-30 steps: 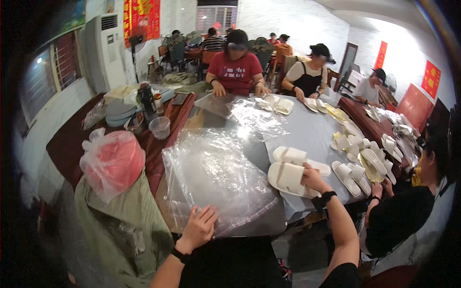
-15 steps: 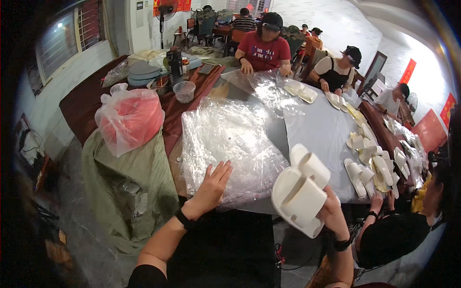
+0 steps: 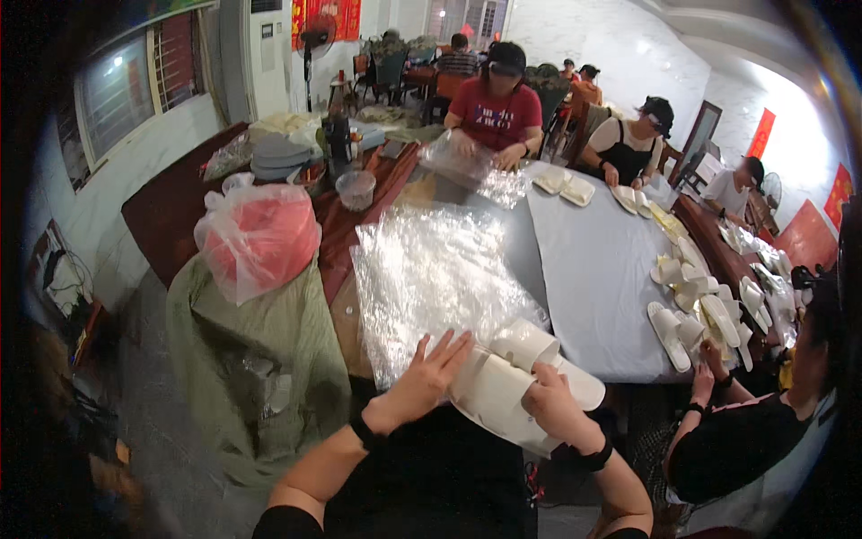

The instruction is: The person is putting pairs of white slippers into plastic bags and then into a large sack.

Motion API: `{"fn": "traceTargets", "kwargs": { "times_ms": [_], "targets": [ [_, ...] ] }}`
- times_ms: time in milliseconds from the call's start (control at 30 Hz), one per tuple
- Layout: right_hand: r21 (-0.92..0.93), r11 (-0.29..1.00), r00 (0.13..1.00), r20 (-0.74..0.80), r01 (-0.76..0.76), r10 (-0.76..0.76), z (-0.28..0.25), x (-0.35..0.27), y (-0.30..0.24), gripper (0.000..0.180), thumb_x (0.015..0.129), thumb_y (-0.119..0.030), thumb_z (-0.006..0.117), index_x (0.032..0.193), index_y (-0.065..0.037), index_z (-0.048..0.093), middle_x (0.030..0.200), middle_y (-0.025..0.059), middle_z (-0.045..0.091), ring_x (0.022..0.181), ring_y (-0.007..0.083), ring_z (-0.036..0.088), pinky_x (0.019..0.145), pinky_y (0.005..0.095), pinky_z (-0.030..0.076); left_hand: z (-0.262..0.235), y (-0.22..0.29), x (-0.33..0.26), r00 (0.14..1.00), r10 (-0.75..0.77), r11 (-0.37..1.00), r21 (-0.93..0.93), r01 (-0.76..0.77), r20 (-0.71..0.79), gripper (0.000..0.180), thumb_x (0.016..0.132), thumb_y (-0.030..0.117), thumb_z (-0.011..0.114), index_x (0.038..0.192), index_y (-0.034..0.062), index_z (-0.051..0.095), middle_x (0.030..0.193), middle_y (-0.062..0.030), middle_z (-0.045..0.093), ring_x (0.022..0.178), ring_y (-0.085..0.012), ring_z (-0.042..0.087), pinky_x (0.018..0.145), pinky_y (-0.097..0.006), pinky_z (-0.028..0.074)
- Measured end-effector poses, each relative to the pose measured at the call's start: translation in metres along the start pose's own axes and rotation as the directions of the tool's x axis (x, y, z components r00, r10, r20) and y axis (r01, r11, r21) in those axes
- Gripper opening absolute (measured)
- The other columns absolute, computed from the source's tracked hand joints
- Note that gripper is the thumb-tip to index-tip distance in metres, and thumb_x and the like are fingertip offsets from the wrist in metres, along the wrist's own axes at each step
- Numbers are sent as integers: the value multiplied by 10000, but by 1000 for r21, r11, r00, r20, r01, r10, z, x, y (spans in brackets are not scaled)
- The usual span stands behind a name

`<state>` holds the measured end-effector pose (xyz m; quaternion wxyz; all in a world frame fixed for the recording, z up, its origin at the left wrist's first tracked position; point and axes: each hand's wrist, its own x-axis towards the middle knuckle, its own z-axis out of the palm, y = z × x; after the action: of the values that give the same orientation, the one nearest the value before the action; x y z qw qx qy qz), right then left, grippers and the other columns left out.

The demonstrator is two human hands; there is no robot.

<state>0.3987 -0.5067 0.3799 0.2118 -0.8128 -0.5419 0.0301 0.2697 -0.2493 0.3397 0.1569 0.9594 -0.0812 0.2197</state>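
A pair of cream-white slide slippers (image 3: 492,386) lies tilted at the near edge of the table, over the lower right corner of a pile of clear plastic bags (image 3: 426,274). My right hand (image 3: 558,406) is closed round the slippers at their right side. Next to their left end, my left hand (image 3: 424,382) rests on the near edge of the bags with its fingers stretched out. Whether its fingertips touch the slippers I cannot tell. Part of the lower slipper is hidden behind my right hand.
More white slippers (image 3: 669,334) lie along the table's right side, near a co-worker's hands (image 3: 705,382). Across the table, a person in red (image 3: 496,117) handles clear plastic. Left stand a bag of red material (image 3: 256,238), a green sack (image 3: 260,359) and a clear tub (image 3: 356,190).
My right hand has brought the slippers left and down onto the corner of the bags. My left hand has shifted slightly right. The person opposite has gathered the plastic closer.
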Motion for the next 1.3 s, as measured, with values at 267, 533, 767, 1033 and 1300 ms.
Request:
{"fn": "traceTargets", "kwargs": {
  "times_ms": [267,533,767,1033,1300],
  "targets": [
    [2,996,995,16,-94,94,44,45,0,125,855,-66,637,947,17,651,1188,240,541,1097,422,535,889,501,443,7,16,9,987,153,988,18,-154,39,818,865,-76,556,1615,33,249,1690,-126,269,1572,-342,221,1230,-639,141],
    [43,999,938,-343,-32,45,77,63,16,322,836,-74,683,1120,66,619,1236,371,528,1152,560,489,986,603,404,-3,39,7,979,201,969,-151,-195,25,746,854,-106,539,1569,6,359,1662,-151,324,1564,-349,246,1240,-622,112],
    [10,995,892,-442,-101,95,109,67,24,411,836,-110,692,1208,45,613,1296,357,567,1292,586,446,1101,633,349,0,36,7,986,163,983,-80,-165,-35,762,830,-131,540,1562,-7,369,1669,-181,298,1564,-360,246,1231,-613,135],
    [-36,994,899,-431,-107,81,113,99,29,379,928,-217,590,1231,10,597,1105,208,591,1254,523,462,1017,663,387,-8,47,12,966,257,945,-201,-257,-26,691,854,-51,548,1530,-53,407,1630,-195,363,1550,-338,291,1259,-573,61],
    [-146,938,902,-353,-315,248,111,187,43,234,899,-167,615,1065,-28,703,1158,218,668,1209,405,579,1033,660,369,-28,41,3,975,223,975,-21,-223,5,644,826,-105,565,1461,-4,525,1635,-139,382,1556,-323,281,1249,-623,101]
  ]
}}
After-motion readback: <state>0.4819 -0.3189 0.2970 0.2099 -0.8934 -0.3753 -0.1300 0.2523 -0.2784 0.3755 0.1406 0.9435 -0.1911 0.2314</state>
